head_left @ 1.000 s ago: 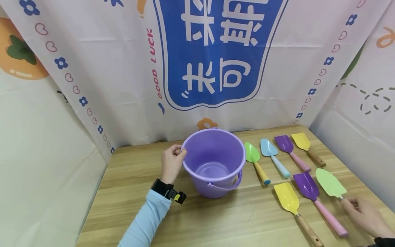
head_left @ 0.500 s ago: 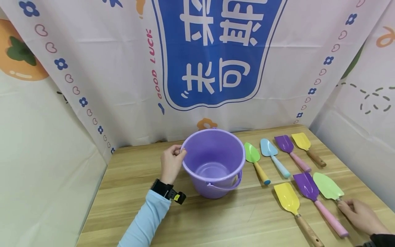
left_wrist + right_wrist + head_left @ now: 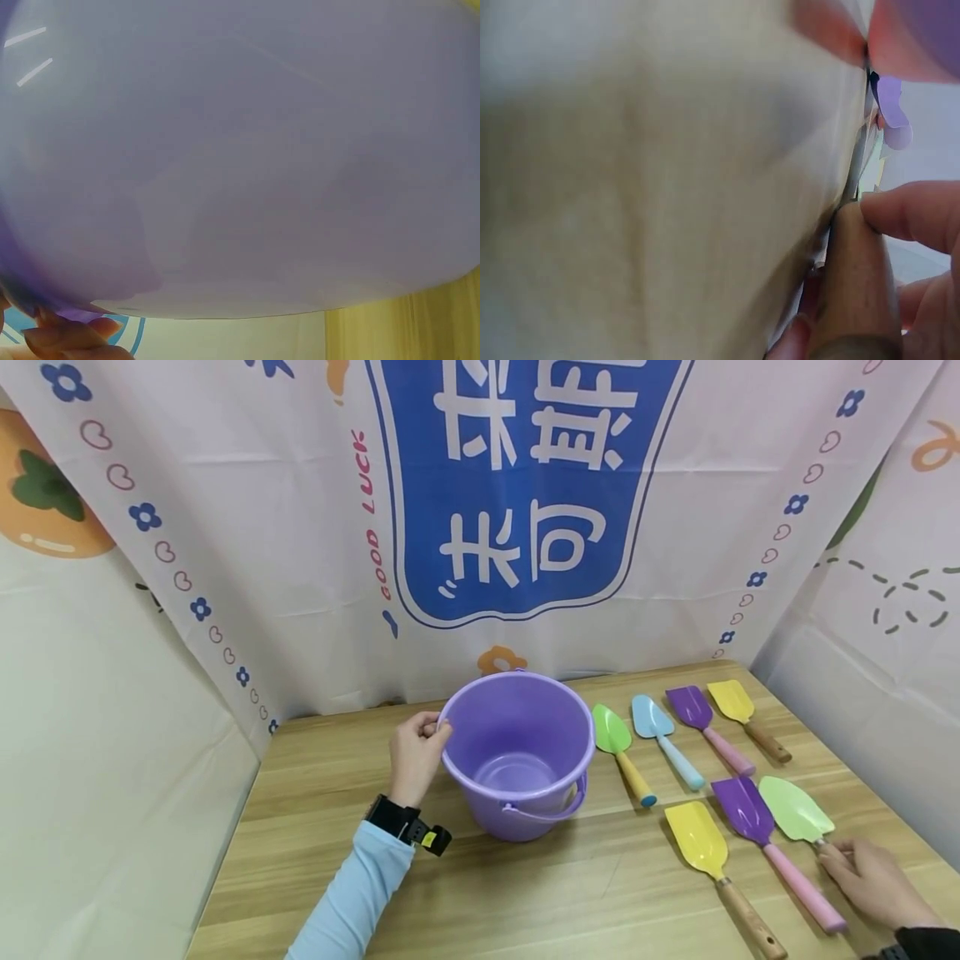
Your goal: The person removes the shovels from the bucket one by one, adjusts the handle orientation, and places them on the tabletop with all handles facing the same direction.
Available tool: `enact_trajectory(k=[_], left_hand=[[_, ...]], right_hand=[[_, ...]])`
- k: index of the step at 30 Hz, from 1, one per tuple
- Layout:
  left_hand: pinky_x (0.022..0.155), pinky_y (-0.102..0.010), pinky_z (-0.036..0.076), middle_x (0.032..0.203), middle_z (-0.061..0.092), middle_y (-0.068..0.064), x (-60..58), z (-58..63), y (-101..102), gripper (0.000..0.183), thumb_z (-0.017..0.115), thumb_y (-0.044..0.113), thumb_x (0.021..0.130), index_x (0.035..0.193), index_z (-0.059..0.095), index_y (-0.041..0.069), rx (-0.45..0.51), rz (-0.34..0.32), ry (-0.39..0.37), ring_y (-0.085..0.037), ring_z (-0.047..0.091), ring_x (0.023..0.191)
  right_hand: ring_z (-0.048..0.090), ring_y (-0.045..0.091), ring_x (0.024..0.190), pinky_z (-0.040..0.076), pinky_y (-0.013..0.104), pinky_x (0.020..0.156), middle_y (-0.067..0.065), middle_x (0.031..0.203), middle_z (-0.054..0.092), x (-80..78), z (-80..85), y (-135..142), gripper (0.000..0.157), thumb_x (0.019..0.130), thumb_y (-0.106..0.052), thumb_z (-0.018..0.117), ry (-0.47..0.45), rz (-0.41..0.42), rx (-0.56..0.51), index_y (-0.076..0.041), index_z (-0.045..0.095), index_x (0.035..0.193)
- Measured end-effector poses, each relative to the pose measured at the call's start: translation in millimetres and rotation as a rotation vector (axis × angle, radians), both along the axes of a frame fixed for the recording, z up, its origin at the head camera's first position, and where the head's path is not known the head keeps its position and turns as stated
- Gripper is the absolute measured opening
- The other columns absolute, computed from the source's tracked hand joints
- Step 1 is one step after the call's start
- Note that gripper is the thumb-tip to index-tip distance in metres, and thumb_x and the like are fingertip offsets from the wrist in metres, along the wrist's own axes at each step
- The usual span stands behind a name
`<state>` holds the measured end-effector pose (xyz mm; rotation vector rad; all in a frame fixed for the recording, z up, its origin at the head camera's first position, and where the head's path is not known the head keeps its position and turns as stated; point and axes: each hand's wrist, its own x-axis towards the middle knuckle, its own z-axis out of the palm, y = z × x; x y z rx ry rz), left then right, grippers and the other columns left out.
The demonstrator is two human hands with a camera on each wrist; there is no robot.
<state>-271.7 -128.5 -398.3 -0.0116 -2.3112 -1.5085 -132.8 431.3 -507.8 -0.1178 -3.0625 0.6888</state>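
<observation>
A purple bucket (image 3: pixel 517 817) stands upright on the wooden table, its handle hanging down at the front right. My left hand (image 3: pixel 416 762) pinches the bucket's left rim; in the left wrist view the bucket's wall (image 3: pixel 247 150) fills most of the frame. At the lower right, my right hand (image 3: pixel 873 878) holds a light green trowel (image 3: pixel 795 808) that lies on or just above the table. Its wooden handle (image 3: pixel 855 285) shows between thumb and fingers in the right wrist view. Just left of it lie a purple trowel (image 3: pixel 744 808) with a pink handle and a yellow trowel (image 3: pixel 697 842).
Behind these, a row of trowels lies right of the bucket: green (image 3: pixel 613 729), light blue (image 3: pixel 652 717), purple (image 3: pixel 690 706) and yellow (image 3: pixel 731 700). A printed cloth (image 3: pixel 315 568) hangs along the table's back edge, with pale walls at both sides.
My right hand and the light green trowel have shifted slightly left and toward me, closer to the purple trowel. My left hand stays on the bucket's rim.
</observation>
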Motion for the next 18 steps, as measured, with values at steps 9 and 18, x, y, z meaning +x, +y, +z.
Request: enact_trajectory(k=[9,18], left_hand=[[0.052,-0.022,0.039,0.067,0.053,-0.005,-0.7,-1.1,-0.8,0.017,0.065,0.008,0.08,0.093,0.069,-0.001,-0.003,0.0,0.011,-0.015,0.047,0.058],[0.052,-0.022,0.039,0.065,0.054,-0.005,-2.2,-6.0,-3.4,0.017,0.066,0.008,0.079,0.093,0.07,-0.001,-0.033,0.002,0.022,-0.014,0.047,0.056]], right_hand=[[0.047,0.058,0.093,0.041,0.057,0.072,0.042,0.098,0.051,2.7,-2.4,0.9,0.044,0.095,-0.021,0.048,0.002,-0.012,-0.027,0.022,0.044,0.106],[0.053,0.054,0.089,0.043,0.058,0.071,0.045,0.104,0.048,3.9,0.7,-0.8,0.05,0.096,-0.025,0.047,-0.007,-0.003,-0.043,0.022,0.043,0.11]])
